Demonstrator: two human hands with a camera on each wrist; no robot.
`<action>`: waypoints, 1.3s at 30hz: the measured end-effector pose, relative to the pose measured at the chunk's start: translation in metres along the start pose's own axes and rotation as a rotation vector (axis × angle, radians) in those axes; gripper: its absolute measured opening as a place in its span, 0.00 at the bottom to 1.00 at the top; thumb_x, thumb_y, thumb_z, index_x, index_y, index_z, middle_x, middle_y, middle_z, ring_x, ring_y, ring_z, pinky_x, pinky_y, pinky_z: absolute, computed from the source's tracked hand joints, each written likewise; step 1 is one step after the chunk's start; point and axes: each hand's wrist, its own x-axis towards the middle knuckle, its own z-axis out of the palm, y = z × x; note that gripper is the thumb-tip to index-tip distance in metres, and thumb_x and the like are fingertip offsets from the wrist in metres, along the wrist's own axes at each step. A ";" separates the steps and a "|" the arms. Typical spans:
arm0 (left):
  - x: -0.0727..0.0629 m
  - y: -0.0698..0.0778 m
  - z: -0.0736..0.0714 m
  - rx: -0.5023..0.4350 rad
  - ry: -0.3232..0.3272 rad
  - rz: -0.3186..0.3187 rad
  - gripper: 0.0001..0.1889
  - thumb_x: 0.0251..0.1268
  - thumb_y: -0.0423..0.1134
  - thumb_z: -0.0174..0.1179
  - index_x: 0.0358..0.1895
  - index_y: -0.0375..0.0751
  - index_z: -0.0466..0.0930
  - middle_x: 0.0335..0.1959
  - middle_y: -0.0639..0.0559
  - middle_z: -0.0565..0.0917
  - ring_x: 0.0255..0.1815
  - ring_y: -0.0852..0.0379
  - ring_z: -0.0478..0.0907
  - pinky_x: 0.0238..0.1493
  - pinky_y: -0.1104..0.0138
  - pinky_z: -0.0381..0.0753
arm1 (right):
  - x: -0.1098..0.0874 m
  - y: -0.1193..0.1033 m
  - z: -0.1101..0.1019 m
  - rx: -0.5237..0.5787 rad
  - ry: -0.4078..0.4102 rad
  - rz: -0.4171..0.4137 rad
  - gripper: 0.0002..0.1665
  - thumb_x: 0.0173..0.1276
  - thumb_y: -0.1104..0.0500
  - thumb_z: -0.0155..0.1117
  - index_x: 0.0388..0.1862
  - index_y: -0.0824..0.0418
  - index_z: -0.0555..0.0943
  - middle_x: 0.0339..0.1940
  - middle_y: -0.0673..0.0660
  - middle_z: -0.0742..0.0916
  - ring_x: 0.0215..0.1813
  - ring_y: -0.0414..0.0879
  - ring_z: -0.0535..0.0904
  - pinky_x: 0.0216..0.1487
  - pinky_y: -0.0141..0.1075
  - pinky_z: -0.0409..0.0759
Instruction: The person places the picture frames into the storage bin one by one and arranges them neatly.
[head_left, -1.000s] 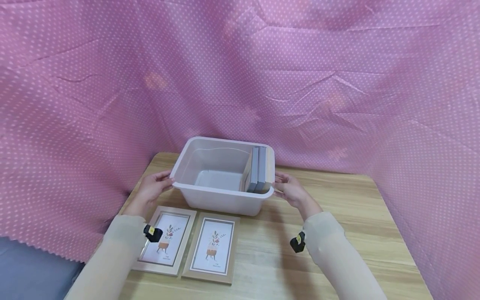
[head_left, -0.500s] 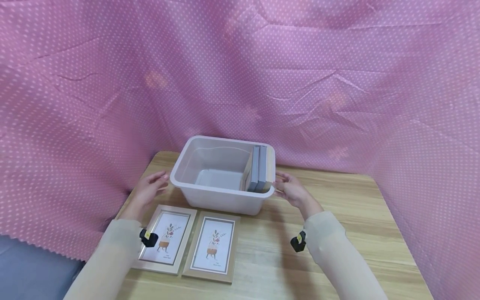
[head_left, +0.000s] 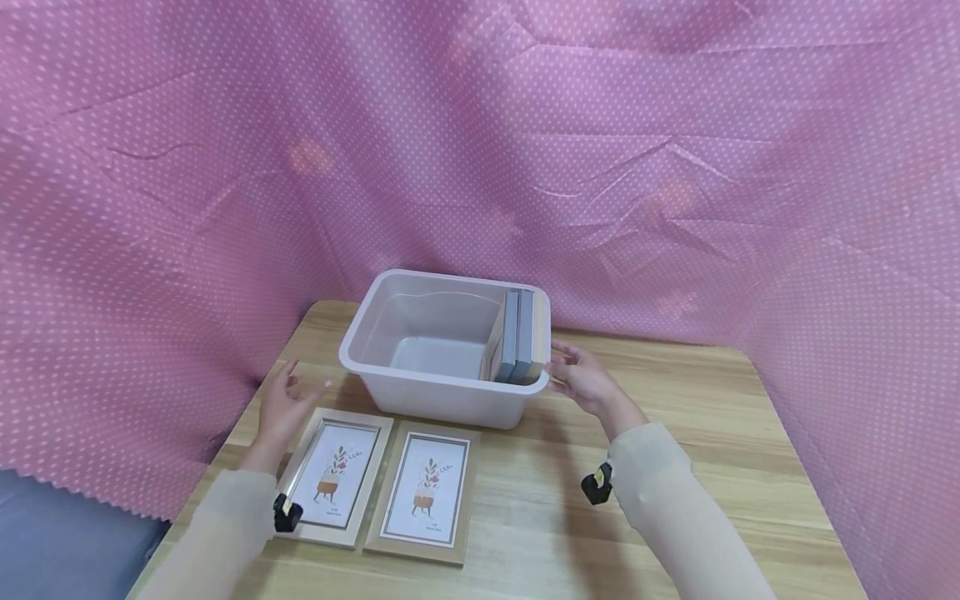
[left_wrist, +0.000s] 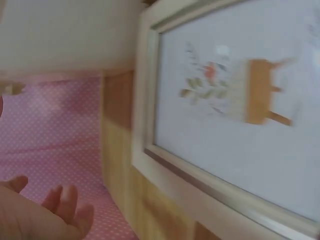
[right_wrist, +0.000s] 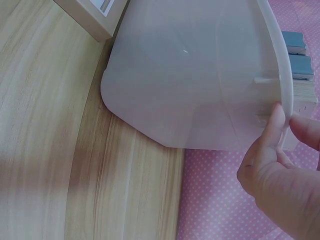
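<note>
A pale plastic bin stands at the back of the table, with several frames upright on edge against its right wall. My right hand pinches the bin's right rim. In the right wrist view the thumb and fingers of the right hand sit on either side of that rim. My left hand holds nothing, its fingers spread, over the upper left side of a cream picture frame. Beside it lies a light wood picture frame, face up too, with the same potted-plant print.
The wood-grain table extends to the right of the bin. A pink dotted cloth hangs behind and at both sides. Blue-grey fabric shows at the lower left.
My left hand has let go of the bin's left rim and drawn back toward me, to the cream frame. The right hand and the bin stay in place.
</note>
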 end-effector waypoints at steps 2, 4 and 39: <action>-0.004 -0.006 0.001 0.059 0.010 0.009 0.50 0.61 0.48 0.65 0.76 0.41 0.40 0.70 0.26 0.52 0.68 0.28 0.53 0.65 0.38 0.58 | 0.000 0.001 0.000 0.003 -0.002 -0.005 0.35 0.70 0.74 0.48 0.74 0.70 0.51 0.61 0.71 0.72 0.43 0.41 0.79 0.49 0.33 0.81; -0.008 -0.012 0.002 0.124 0.019 0.018 0.53 0.58 0.51 0.67 0.77 0.42 0.37 0.71 0.26 0.48 0.69 0.26 0.47 0.65 0.34 0.52 | -0.001 0.002 0.000 0.004 -0.008 -0.009 0.35 0.70 0.74 0.48 0.74 0.70 0.51 0.58 0.69 0.74 0.43 0.40 0.79 0.49 0.33 0.81; -0.052 -0.025 0.057 0.624 -0.251 -0.046 0.67 0.32 0.78 0.63 0.76 0.47 0.46 0.70 0.21 0.34 0.66 0.18 0.32 0.46 0.18 0.41 | -0.002 0.003 0.000 0.032 -0.029 -0.026 0.34 0.70 0.74 0.48 0.73 0.70 0.52 0.44 0.55 0.80 0.39 0.40 0.81 0.44 0.31 0.82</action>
